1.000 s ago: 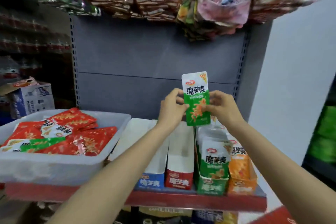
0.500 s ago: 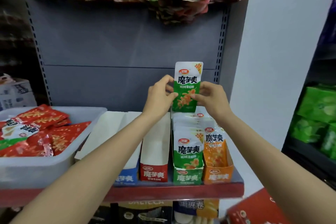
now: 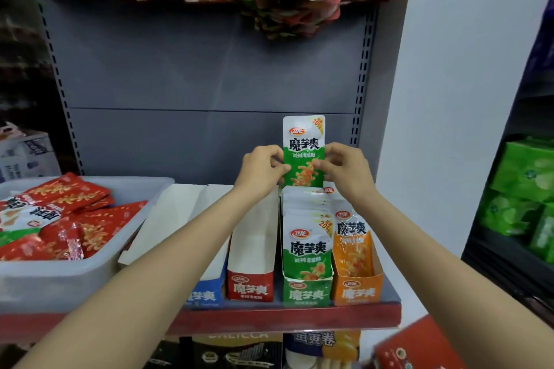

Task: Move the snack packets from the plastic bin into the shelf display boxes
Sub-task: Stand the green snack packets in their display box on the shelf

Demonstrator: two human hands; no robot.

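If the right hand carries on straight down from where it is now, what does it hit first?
Probably the packets standing in the green display box, directly below the right hand and its green packet; the orange box is close alongside, and depth is unclear.

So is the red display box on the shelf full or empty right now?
Empty, as far as shows: the red display box shows only bare white inner walls, while the green display box beside it is packed with packets.

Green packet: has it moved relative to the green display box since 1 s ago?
Yes. The green packet, pinched by both hands, has come down slightly toward the green display box; its bottom edge now meets the packets standing there.
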